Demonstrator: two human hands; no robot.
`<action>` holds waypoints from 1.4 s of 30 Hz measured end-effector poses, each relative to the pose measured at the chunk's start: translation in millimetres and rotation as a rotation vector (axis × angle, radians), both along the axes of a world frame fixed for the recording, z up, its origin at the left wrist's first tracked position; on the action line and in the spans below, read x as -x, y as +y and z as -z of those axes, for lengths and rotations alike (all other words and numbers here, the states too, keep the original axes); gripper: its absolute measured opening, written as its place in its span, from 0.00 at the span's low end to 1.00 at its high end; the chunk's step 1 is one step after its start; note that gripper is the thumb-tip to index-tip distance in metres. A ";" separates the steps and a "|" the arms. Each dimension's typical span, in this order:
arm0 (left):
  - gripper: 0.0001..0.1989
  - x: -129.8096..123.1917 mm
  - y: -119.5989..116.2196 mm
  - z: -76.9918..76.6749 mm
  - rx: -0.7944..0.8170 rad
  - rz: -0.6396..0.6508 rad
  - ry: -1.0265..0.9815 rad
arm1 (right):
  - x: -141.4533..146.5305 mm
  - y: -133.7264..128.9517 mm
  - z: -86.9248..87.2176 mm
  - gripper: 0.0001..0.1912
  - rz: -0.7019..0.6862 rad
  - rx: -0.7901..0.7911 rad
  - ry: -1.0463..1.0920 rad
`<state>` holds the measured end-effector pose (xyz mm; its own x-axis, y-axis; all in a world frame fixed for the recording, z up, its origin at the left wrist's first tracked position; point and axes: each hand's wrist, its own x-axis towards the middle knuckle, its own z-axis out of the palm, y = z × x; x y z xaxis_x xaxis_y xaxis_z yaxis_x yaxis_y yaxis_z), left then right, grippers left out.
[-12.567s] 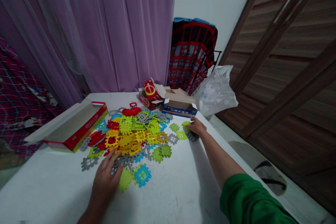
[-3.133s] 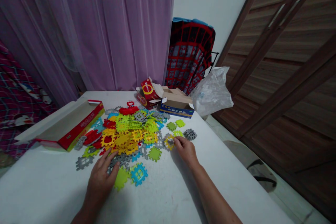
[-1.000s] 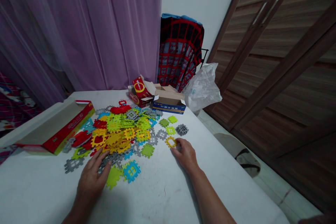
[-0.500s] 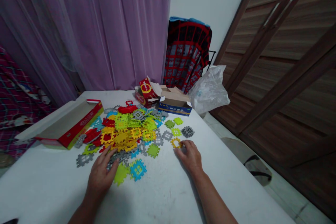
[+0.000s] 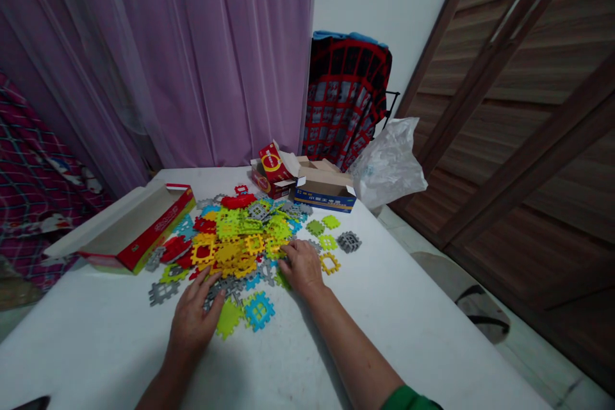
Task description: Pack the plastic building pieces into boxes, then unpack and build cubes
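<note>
A pile of toothed plastic building tiles (image 5: 233, 253) in yellow, lime, red, grey and blue covers the middle of the table. My left hand (image 5: 195, 314) rests at its front edge, fingers stretched and thumb apart, beside grey tiles and a lime tile (image 5: 229, 318). My right hand (image 5: 303, 267) reaches to the pile's right side, its fingertips at a yellow tile (image 5: 273, 248) and its thumb apart from them. Under this hand a green tile (image 5: 282, 279) is partly hidden. A yellow square frame tile (image 5: 330, 262) lies alone just right of the right hand.
An open red box (image 5: 156, 227) stands left of the pile. Behind it are a red carton (image 5: 271, 176) and a blue carton (image 5: 325, 197). Loose lime tiles (image 5: 328, 243) and a grey stack (image 5: 349, 241) lie at right. A clear plastic bag (image 5: 388, 163) hangs by the table's edge.
My right hand has left the yellow frame tile on the table and moved left to the pile. My left hand stays at the front edge. The view has shifted slightly.
</note>
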<state>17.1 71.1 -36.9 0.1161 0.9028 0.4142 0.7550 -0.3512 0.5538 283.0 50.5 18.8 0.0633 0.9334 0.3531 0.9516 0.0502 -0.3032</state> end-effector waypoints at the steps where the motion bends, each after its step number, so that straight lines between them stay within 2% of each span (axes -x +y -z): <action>1: 0.25 0.0 0.3 0.3 0.001 0.002 0.002 | 1.1 3.4 -0.9 0.12 -0.005 0.023 -0.016; 5: 0.24 0.2 1.1 1.4 -0.009 0.007 -0.001 | 1.4 8.7 -3.3 0.07 -0.029 0.082 -0.067; 10: 0.24 0.1 0.4 1.1 -0.014 0.009 -0.011 | -8.0 -2.6 -9.0 0.08 -0.033 -0.005 -0.032; 14: 0.23 -0.5 -0.2 0.3 -0.013 0.012 -0.014 | -26.9 -23.0 -6.0 0.13 0.042 -0.043 0.191; 18: 0.24 -0.9 -1.0 -0.9 -0.009 0.008 -0.019 | -43.1 -39.8 10.6 0.16 0.149 0.001 0.490; 20: 0.23 -0.8 -1.4 -1.4 -0.004 0.003 -0.018 | -45.8 -44.6 17.7 0.16 0.155 0.060 0.557; 23: 0.24 -0.7 -1.6 -1.7 0.002 0.007 -0.008 | -44.1 -49.2 18.5 0.13 0.149 0.102 0.469; 28: 0.25 -0.2 -0.9 -0.3 0.011 -0.002 -0.003 | -39.7 -58.3 5.6 0.11 0.221 0.070 0.204; 32: 0.24 0.4 -0.2 1.3 -0.002 0.009 -0.001 | -35.9 -68.3 5.3 0.09 0.186 0.101 0.158; 34: 0.24 0.6 -0.2 1.6 -0.010 0.009 -0.002 | -32.1 -71.8 6.5 0.10 0.170 0.110 0.126; 42: 0.24 0.5 -1.6 -2.7 0.014 0.013 0.009 | -21.9 -72.9 3.8 0.11 0.180 0.165 0.060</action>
<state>16.5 69.5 -34.2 0.1313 0.9070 0.4002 0.7553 -0.3530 0.5522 304.9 -22.3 15.0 0.2503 0.9498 0.1875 0.9208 -0.1737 -0.3491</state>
